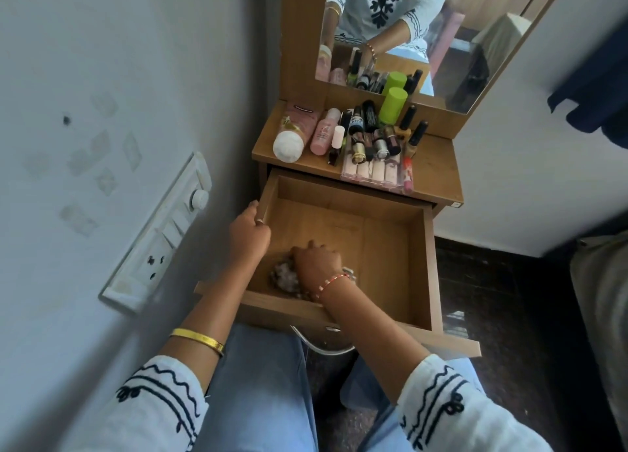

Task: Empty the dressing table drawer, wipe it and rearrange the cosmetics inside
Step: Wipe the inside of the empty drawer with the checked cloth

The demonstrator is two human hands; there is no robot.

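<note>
To your left, a white switchboard (159, 234) sits on the grey wall (102, 77), with a round dial at its top and a socket at its lower end. Pale tape marks (102, 152) dot the wall above it, beside a small dark spot (66, 120). Ahead, you see a mirror (441, 36) in a wooden frame. A dark blue garment (594, 87) hangs at your right, and the floor (492, 298) below is dark
</note>
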